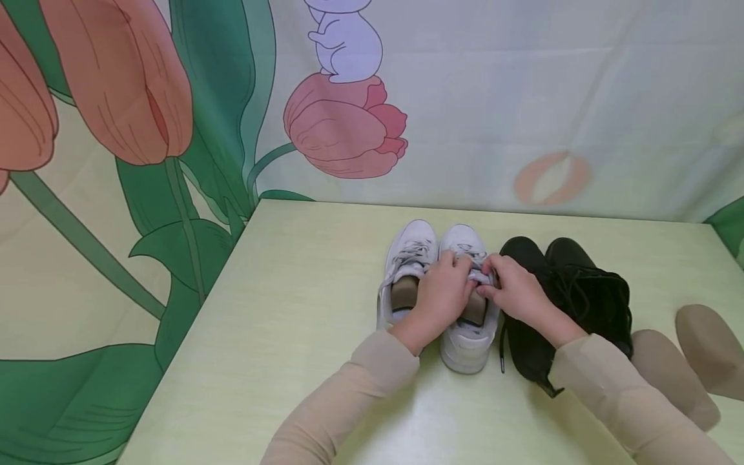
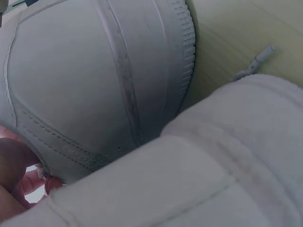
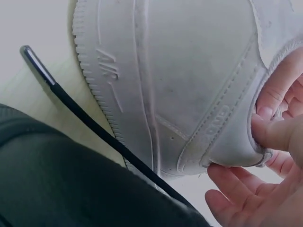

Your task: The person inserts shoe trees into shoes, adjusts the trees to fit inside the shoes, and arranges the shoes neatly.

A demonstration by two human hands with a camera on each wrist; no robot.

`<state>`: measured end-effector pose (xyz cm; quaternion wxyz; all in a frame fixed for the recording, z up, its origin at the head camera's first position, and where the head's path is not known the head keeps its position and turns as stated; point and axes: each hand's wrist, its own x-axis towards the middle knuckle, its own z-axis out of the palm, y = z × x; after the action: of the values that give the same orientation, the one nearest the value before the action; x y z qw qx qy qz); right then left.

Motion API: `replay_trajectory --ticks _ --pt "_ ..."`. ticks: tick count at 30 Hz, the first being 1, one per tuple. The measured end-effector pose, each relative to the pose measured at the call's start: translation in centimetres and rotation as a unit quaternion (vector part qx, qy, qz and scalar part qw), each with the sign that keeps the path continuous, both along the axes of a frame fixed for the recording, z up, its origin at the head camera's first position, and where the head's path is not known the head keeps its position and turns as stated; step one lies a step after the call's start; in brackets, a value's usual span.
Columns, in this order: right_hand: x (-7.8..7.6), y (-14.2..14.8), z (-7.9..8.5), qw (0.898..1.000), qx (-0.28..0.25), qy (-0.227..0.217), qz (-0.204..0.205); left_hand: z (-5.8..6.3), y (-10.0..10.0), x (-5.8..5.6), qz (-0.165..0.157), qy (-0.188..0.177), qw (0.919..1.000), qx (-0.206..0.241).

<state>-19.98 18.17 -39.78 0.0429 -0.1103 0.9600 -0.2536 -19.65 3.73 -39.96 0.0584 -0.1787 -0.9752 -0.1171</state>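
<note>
A pair of white lace-up sneakers stands side by side, toes pointing away: the left sneaker (image 1: 420, 231) and the right sneaker (image 1: 467, 356), both with brown insides. My left hand (image 1: 443, 289) reaches over the gap between them, its curled fingers gripping the right sneaker at its tongue and opening. From the other side, my right hand (image 1: 516, 290) pinches the edge of that same opening. In the right wrist view the thumb lies inside the rim of the white sneaker (image 3: 203, 71), with fingers below it outside. The left fingertips are partly hidden in the left wrist view.
Close on the right are black lace-up shoes (image 1: 526, 250), one tilted on its side, with a loose black lace (image 3: 94, 130) beside the white sneaker. Two brown, rounded flat pieces (image 1: 668, 368) lie farther right on the pale table (image 1: 302, 290). A printed cloth (image 1: 465, 97) hangs behind.
</note>
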Motion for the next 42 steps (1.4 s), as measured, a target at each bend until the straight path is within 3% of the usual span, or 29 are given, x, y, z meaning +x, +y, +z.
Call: replay_trajectory --ticks 14,19,23,25,35,39,42 --pt "0.9 -0.4 -0.1 0.999 0.037 0.037 0.005 0.1 -0.1 0.5 -0.013 0.006 0.9998 0.016" --pt "0.9 0.0 -0.7 0.998 0.023 0.064 0.004 -0.5 -0.1 0.8 -0.029 0.076 0.9967 -0.004" --pt "1.0 0.1 -1.2 0.995 0.017 0.097 0.001 -0.7 -0.1 1.2 -0.034 0.151 0.9869 -0.046" --pt "1.1 0.0 -1.4 0.994 0.018 0.111 -0.003 -0.7 0.0 1.4 -0.034 0.171 0.9828 -0.063" --pt "1.4 -0.3 -2.1 0.982 0.05 0.184 0.004 -0.2 0.2 1.9 -0.037 0.16 0.9804 -0.109" --pt "1.3 -0.3 -2.1 0.98 0.062 0.191 0.012 -0.6 0.1 1.8 -0.036 0.174 0.979 -0.099" --pt "1.2 -0.2 -2.1 0.979 0.065 0.19 0.018 -0.8 -0.2 1.7 -0.039 0.173 0.9819 -0.066"
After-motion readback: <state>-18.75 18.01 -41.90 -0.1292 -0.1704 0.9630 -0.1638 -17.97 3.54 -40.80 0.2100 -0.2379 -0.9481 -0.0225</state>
